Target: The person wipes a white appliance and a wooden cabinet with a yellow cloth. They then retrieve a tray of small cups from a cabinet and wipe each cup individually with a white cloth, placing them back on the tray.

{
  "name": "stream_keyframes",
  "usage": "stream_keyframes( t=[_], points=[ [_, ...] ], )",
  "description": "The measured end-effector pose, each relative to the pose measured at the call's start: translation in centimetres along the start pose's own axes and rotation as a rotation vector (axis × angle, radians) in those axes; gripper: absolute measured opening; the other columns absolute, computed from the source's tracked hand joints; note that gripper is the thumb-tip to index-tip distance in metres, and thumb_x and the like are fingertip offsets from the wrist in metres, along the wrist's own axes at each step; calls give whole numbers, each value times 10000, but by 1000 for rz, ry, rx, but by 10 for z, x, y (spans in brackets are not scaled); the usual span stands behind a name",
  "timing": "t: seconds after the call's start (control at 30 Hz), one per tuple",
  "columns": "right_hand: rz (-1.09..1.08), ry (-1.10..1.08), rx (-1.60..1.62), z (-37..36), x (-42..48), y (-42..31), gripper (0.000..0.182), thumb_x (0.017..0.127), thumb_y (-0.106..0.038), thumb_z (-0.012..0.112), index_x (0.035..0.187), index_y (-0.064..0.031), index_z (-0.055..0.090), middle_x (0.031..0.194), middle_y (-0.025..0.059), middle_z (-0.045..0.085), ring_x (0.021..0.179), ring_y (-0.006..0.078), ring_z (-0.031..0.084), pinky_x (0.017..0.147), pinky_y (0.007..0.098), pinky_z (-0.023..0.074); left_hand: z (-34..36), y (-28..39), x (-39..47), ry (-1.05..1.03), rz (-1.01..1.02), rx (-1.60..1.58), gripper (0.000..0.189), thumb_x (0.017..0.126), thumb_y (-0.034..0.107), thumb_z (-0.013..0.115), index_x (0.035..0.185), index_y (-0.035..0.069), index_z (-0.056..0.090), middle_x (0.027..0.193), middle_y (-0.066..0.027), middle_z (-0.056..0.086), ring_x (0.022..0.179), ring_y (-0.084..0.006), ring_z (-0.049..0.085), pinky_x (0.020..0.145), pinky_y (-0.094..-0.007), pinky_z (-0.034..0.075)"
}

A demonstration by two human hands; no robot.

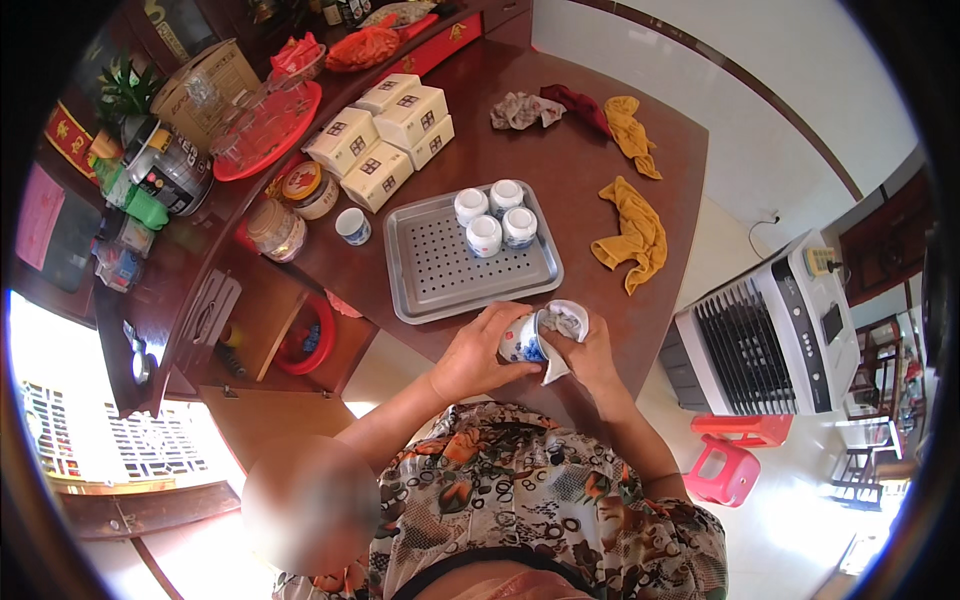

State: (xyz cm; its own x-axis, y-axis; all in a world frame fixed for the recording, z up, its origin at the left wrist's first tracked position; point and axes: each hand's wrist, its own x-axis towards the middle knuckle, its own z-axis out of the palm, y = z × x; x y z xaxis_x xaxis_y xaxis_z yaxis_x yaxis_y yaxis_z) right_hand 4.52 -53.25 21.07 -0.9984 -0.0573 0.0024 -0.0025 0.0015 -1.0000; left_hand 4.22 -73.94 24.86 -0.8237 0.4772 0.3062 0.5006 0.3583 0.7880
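Observation:
My left hand (pixel 480 349) grips a blue-and-white porcelain cup (pixel 519 339), tilted on its side with its mouth to the right. In my right hand (pixel 589 352) is a pale cloth (pixel 566 319), bunched at the cup's mouth; how far it reaches inside is hidden. Just beyond my hands lies a grey perforated metal tray (pixel 427 277) on the dark red table (pixel 585 161). Several white cups (pixel 484 235) stand upside down in the tray's far right part. Another blue-and-white cup (pixel 353 226) stands upright on the table, left of the tray.
Yellow cloths (pixel 636 232) lie at the table's right side. Tissue packs (pixel 379 174) are stacked behind the tray, with jars (pixel 310 189) nearby. Left, a red tray (pixel 300 120) holds glasses. An air cooler (pixel 757 337) and red plastic stools (pixel 724 471) stand on the right.

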Motion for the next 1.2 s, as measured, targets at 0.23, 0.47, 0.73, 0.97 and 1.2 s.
stream_keyframes(
  t=[0.23, 0.47, 0.73, 0.97, 1.2],
  points=[
    [-298, -368, -200, -2, -4, -38, 364, 714, 5, 773, 1067, -7, 683, 1074, 124, 646, 1020, 246, 631, 880, 322, 486, 1, -36, -19, -560, -528, -919, 576, 936, 466, 685, 1219, -31, 612, 1010, -158, 691, 905, -231, 694, 751, -340, 587],
    [-312, -445, -45, 16, -7, -44, 373, 771, -113, 779, 1113, -4, 677, 1166, 137, 644, 1064, 267, 631, 926, 362, 497, 17, -50, -40, -649, -612, -1600, 790, 902, 558, 681, 1368, -53, 494, 1155, -198, 681, 984, -301, 712, 725, -377, 620],
    [-198, 72, -614, -25, 2, 15, 344, 775, -117, 798, 1076, -4, 674, 1081, 119, 660, 1006, 281, 638, 895, 389, 506, -87, -108, -35, 57, -259, -1299, 690, 855, 135, 776, 1443, 8, 438, 1347, -147, 606, 1229, -303, 613, 1087, -485, 472],
    [-248, 327, -1117, -47, -5, 87, 366, 758, -170, 775, 1073, -19, 669, 1178, 117, 595, 1136, 356, 528, 985, 469, 418, -184, -237, -47, 848, -384, -415, 589, 777, -24, 740, 1326, 8, 529, 1210, -74, 649, 1117, -182, 625, 999, -332, 484],
    [-254, 361, -1123, -46, 0, 91, 369, 766, -204, 759, 1077, -30, 663, 1157, 109, 604, 1114, 353, 534, 984, 464, 408, -212, -333, -34, 958, -506, -43, 598, 706, 20, 816, 1246, 22, 560, 1170, -111, 662, 1090, -213, 632, 966, -345, 483]
  ],
)
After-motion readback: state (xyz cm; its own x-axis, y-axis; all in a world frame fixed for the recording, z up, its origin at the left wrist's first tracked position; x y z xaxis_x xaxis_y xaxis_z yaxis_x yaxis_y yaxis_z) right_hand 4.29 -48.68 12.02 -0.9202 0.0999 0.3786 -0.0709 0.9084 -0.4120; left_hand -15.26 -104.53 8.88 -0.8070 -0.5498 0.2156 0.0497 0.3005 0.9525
